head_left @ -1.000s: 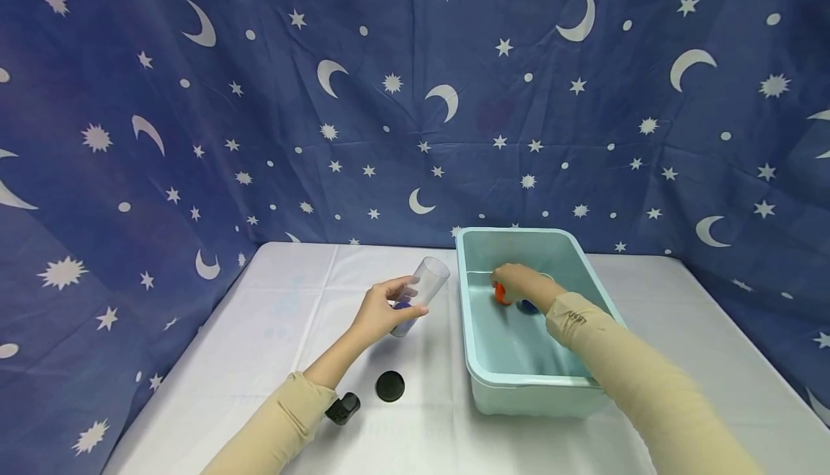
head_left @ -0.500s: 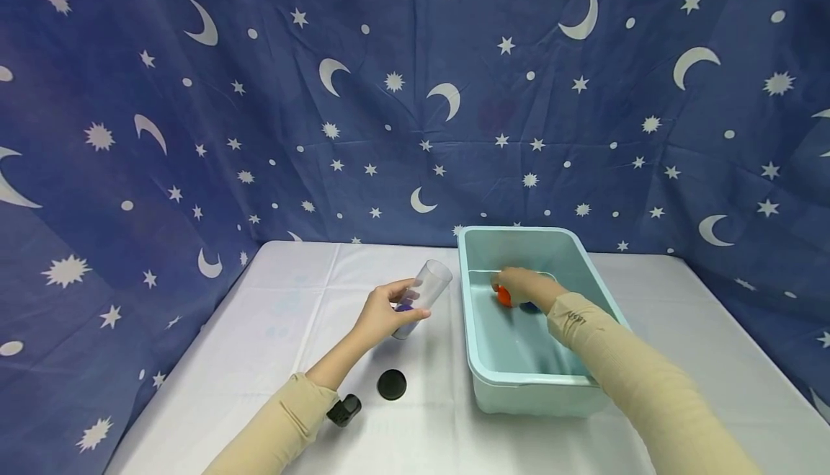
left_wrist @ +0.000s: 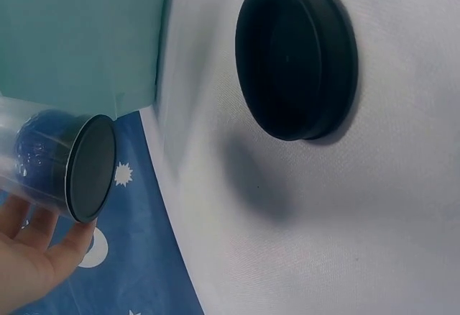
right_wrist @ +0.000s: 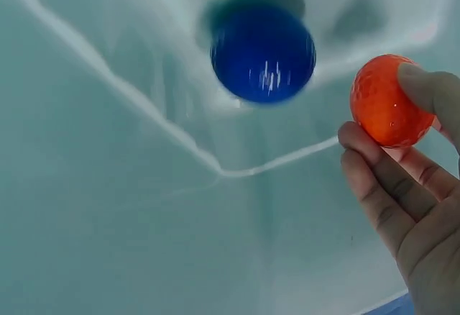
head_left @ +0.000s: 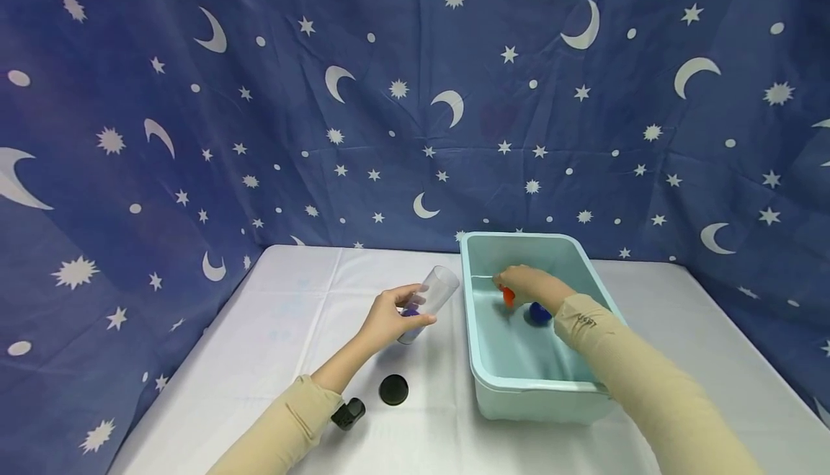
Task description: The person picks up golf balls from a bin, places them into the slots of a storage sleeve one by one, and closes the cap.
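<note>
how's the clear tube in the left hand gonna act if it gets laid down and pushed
The clear tube is probably stiff: its rim looks evenly round despite the grip of the left hand. Its curved wall suggests it could roll on its side. The blue ball inside, near the dark end cap, would likely shift too.

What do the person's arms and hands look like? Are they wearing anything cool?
Both the left sleeve and right sleeve are plain beige and long. The right one has a small dark marking near its cuff, too tiny to read. No gloves on either hand.
</note>
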`<state>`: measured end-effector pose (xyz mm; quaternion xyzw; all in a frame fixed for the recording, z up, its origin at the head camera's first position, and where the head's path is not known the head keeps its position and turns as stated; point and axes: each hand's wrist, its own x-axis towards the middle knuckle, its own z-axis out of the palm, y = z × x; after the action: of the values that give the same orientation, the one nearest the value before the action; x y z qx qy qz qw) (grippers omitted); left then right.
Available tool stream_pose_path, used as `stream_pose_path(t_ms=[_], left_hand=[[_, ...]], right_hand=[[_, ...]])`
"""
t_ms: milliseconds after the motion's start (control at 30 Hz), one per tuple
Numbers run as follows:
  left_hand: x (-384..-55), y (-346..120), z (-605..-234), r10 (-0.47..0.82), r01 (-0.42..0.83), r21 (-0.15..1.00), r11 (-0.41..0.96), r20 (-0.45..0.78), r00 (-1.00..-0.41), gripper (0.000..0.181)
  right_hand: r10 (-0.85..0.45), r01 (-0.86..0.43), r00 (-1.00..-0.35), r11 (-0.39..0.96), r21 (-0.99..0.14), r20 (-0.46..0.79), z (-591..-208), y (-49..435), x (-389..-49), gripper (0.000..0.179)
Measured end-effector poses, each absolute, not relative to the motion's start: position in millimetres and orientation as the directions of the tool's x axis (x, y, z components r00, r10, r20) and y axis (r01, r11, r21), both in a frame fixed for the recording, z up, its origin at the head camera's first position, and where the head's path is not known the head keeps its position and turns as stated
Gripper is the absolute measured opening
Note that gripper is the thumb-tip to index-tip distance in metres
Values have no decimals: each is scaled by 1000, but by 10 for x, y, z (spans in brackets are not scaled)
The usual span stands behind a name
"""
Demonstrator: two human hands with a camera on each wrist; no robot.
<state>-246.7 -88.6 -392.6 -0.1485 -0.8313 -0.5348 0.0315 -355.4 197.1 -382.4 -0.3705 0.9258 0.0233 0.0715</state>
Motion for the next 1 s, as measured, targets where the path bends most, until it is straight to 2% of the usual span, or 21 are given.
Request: stream_pose_path(t_ms=[133, 300, 567, 867, 1000], left_hand=[[-2472, -885, -3916, 214, 285, 878, 385, 216, -953, 51], [-2474, -884, -3900, 213, 286, 873, 395, 216, -953, 51], [-2467, -889, -3909, 213, 287, 866, 408, 216, -953, 52], [-2474, -857, -3892, 228, 281, 871, 404, 202, -952, 55], [-2479, -859, -3878, 229, 282, 868, 409, 201, -952, 55]], right_hand=[[-625, -632, -766, 775, 1, -152, -3599, 1927, -3447, 26], [-636, -643, -760, 765, 15, -129, -3490, 1936, -3382, 27], [-631, -627, -767, 775, -73, -115, -3466, 2015, -3390, 22], [-623, -613, -776, 781, -119, -94, -3388, 2052, -3350, 23], [-627, -610, -776, 773, -175, -61, -3348, 2073, -3340, 25]])
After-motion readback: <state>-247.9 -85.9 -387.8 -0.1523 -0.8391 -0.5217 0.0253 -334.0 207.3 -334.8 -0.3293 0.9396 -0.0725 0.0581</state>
